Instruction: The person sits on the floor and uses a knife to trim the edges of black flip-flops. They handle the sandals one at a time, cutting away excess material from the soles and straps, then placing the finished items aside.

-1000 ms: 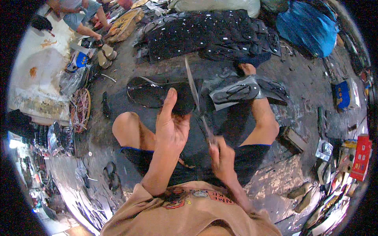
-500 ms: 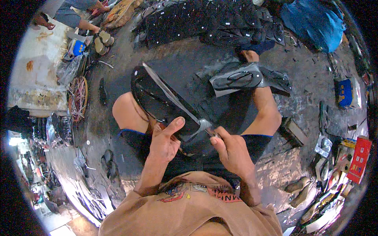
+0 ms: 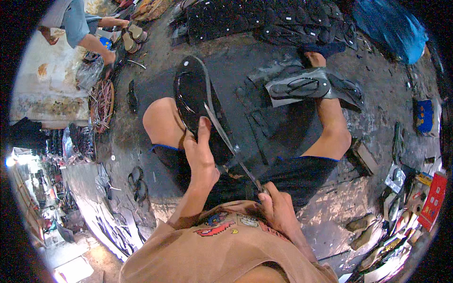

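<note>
Setting: dark, stained workshop floor [image 3: 264, 52], littered with scraps; seated, bare knees apart, viewed from above.
Far edge: rows of black sandal soles [image 3: 264, 21] laid flat across the floor, blue bag [image 3: 391, 28] at far right.
Left hand [image 3: 200, 160]: closed around near end of black sandal sole [image 3: 191, 94], thumb stretched up along sole face, fingers wrapped behind and mostly hidden.
Black sandal sole: held up on edge over left knee [image 3: 163, 122], long axis running far to near, small white dot near far tip.
Right hand [image 3: 278, 212]: clenched tight round knife handle, handle itself hidden in fist, low centre just above shirt.
Knife [image 3: 226, 141]: long thin blade running from right fist up and left, lying against right edge of held sole, tip near thumb.
Contact: blade touching sole edge; depth of cut not discernible.
Right foot [image 3: 323, 61]: far right, resting by grey sheet with another black sandal [image 3: 299, 87] on it.
Left side: coil of reddish wire [image 3: 101, 104] on floor, pair of dark sandals [image 3: 137, 181] nearer.
Far left: another person's legs [image 3: 92, 40], tan sandals [image 3: 132, 35] beside them.
Right edge: mixed packets and a red box [image 3: 432, 198].
Near: tan printed shirt [image 3: 226, 254].
</note>
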Available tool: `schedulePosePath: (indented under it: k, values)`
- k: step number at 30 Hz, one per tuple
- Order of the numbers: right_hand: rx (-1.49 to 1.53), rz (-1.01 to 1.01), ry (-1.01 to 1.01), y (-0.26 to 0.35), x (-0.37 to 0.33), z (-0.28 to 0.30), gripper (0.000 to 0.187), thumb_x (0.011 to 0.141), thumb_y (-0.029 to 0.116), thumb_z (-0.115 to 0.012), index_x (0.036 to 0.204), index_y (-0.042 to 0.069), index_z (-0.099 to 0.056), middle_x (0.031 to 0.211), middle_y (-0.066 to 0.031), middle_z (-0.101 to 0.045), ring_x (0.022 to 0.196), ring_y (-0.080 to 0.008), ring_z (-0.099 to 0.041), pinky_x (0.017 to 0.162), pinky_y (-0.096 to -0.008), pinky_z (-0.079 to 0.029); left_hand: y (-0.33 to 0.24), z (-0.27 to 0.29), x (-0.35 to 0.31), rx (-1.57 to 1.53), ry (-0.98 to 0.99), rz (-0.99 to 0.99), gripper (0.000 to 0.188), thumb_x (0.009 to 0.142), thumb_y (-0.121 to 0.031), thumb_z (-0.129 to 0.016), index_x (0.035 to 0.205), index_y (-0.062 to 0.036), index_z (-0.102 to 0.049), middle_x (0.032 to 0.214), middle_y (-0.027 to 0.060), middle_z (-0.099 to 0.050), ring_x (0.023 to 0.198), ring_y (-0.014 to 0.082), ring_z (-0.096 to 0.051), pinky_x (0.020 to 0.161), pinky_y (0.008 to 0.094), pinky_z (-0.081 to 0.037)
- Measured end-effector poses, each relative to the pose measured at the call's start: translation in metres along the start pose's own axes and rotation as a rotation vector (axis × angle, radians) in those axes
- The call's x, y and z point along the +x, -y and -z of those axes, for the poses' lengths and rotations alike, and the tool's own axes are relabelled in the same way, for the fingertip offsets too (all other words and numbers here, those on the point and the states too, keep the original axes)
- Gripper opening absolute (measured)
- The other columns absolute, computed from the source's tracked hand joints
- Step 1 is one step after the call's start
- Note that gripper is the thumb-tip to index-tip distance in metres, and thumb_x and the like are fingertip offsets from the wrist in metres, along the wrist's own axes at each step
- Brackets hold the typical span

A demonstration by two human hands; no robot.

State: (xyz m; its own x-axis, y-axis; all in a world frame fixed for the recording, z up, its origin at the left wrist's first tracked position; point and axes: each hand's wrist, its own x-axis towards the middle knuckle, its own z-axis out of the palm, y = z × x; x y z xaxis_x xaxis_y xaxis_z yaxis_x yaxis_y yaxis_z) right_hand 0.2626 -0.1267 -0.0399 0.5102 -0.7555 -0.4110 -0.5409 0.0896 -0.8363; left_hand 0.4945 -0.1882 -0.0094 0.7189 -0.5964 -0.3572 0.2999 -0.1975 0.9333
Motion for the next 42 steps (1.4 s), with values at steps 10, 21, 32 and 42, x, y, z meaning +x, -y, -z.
schedulePosePath:
  k: [10, 21, 32, 42]
  values:
    - [-0.013, 0.213, -0.067, 0.02, 0.074, 0.01, 0.028, 0.105, 0.033, -0.057, 0.109, 0.005, -0.055, 0.077, -0.025, -0.067, 0.075, -0.0487, -0.066, 0.064, -0.0572, -0.048, -0.022, -0.009, -0.023, 0.063, -0.051, 0.1, 0.055, 0.099, -0.044, -0.071, 0.131, -0.0026, -0.058, 0.116, 0.007, -0.066, 0.102, 0.0154, -0.062, 0.088, 0.0308, -0.051]
    - [-0.187, 0.284, -0.265, 0.05, 0.178, -0.006, 0.032, 0.104, 0.042, -0.055, 0.107, 0.011, -0.054, 0.089, -0.0171, -0.071, 0.08, -0.0436, -0.069, 0.064, -0.0536, -0.052, -0.031, -0.006, -0.013, -0.032, 0.106, 0.147, 0.039, 0.1, -0.045, -0.067, 0.109, -0.0085, -0.057, 0.078, 0.0081, -0.067, 0.056, 0.0196, -0.065, 0.044, 0.0333, -0.052]
    - [0.573, 0.292, -0.45, 0.095, 0.224, 0.058, 0.041, 0.107, 0.04, -0.055, 0.104, 0.001, -0.068, 0.084, -0.015, -0.073, 0.075, -0.0288, -0.071, 0.071, -0.043, -0.053, 0.013, 0.013, -0.023, 0.479, 0.185, -0.223, 0.06, 0.097, -0.035, -0.076, 0.134, 0.0047, -0.05, 0.127, 0.0157, -0.063, 0.116, 0.0227, -0.063, 0.102, 0.039, -0.05]
    - [0.254, 0.536, -0.603, 0.1, 0.127, 0.037, 0.042, 0.093, 0.03, -0.08, 0.123, 0.004, -0.068, 0.08, -0.0107, -0.071, 0.067, -0.0195, -0.065, 0.066, -0.0331, -0.054, -0.078, 0.004, 0.006, 0.105, 0.431, -0.002, 0.031, 0.101, -0.022, -0.067, 0.127, -0.0046, -0.065, 0.098, 0.0022, -0.072, 0.087, 0.0131, -0.071, 0.077, 0.0302, -0.059]
